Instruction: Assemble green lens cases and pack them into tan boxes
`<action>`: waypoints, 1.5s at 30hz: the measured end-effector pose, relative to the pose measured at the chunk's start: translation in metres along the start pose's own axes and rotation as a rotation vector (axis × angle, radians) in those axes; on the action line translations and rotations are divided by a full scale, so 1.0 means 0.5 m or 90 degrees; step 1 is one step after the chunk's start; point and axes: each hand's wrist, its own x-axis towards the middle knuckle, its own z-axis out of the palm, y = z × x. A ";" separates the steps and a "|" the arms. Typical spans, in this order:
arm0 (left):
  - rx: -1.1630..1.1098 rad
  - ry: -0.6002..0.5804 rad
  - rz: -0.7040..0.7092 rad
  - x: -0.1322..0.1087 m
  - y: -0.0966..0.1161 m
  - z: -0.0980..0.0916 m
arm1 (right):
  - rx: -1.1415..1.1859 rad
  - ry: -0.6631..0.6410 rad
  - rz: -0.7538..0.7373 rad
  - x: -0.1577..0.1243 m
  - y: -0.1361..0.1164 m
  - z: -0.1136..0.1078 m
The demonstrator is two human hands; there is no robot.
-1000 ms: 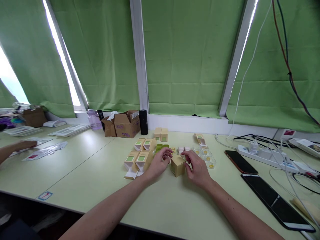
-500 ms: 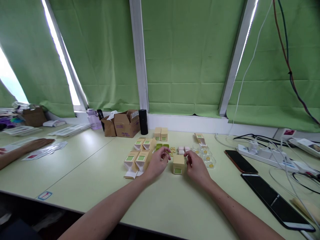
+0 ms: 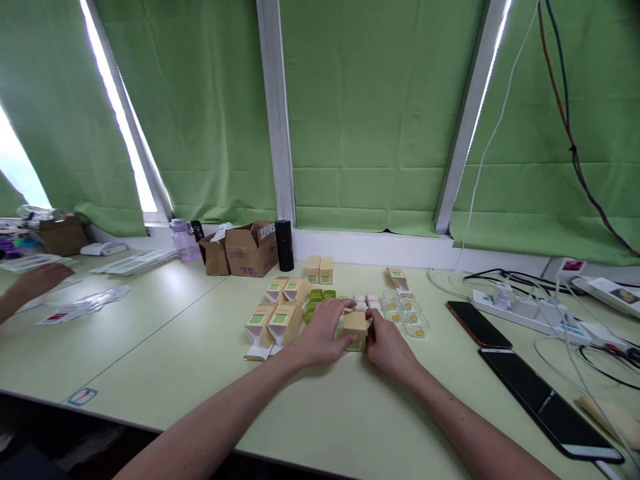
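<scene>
A small tan cardboard box [image 3: 355,325] with a green label stands on the table between my hands. My left hand [image 3: 324,337] is closed on it from the left, thumb at the front and fingers at the far side. Against its right side are the bent fingers of my right hand [image 3: 393,345]. Left of my left hand lie several tan boxes [image 3: 285,319] with open flaps. Green cups [image 3: 315,297], partly hidden by my left hand, sit beyond it. Past the box are small pinkish-white pieces [image 3: 371,299], and clear cups with yellow centres [image 3: 411,317] lie to the right.
Two closed tan boxes [image 3: 320,270] stand farther back, and one open box [image 3: 399,280] lies at the back right. Phones [image 3: 545,400] and a power strip [image 3: 530,313] with cables occupy the right. Another person's hand [image 3: 47,277] is over papers at far left.
My left hand has moved right and taken hold of the small box. My right hand's fingers have come down against its side. The other person's hand has lifted and shifted left.
</scene>
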 end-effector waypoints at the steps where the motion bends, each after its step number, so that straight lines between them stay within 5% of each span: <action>1: 0.013 -0.015 0.003 0.003 0.004 -0.001 | 0.003 -0.002 -0.001 0.000 0.000 0.000; 13: 0.100 -0.107 0.034 0.052 0.012 -0.031 | -0.011 -0.002 0.004 -0.003 0.000 0.000; 18: 0.118 -0.057 0.034 0.138 -0.009 -0.070 | -0.026 0.008 -0.002 -0.002 0.011 0.008; 23: 0.302 -0.074 -0.009 0.246 -0.028 -0.088 | -0.049 0.001 0.003 -0.001 0.015 0.012; 29: 0.341 -0.076 -0.068 0.314 -0.089 -0.057 | -0.056 -0.021 0.018 -0.004 0.007 0.007; 37: 0.358 -0.092 -0.136 0.323 -0.168 0.016 | -0.062 -0.001 -0.024 -0.004 0.016 0.012; 45: 0.400 -0.083 -0.093 0.303 -0.157 0.025 | -0.082 0.002 -0.018 -0.007 0.011 0.013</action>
